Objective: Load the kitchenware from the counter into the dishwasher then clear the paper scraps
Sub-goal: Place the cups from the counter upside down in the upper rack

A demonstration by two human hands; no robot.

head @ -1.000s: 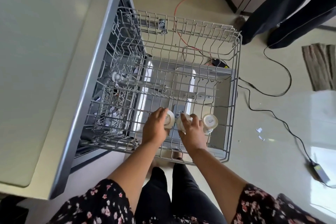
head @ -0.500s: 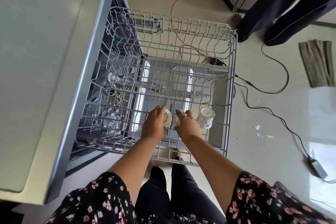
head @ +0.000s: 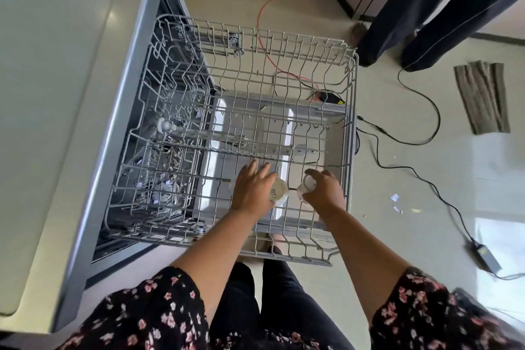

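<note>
Two small cups sit low in the pulled-out grey wire dishwasher rack (head: 350, 111), towards its front right corner, each with a hand on it. The left hand (head: 251, 192) lies against the round white ceramic cup with a printed base (head: 279, 192), which is tipped so that its base faces up and to the right. That puts the cup on the thumb side of the hand. The fingers (head: 257, 169) reach forward past it, straight and slightly spread, not wrapped around it. The thumb is hidden, so it may be hooked beneath.

The right hand (head: 326, 193) curls its fingers over the pale glossy cup (head: 306, 186) and grips it just beside the first. A narrow gap crossed by a rack wire separates the two cups, which lie side by side across the rack.

Seating them probably means turning each mouth-down, the right one nearer the rack's right wall. Some white paper scraps (head: 394, 198) lie on the glossy cream floor (head: 426, 221) right of the rack, nearer the right hand.
</note>
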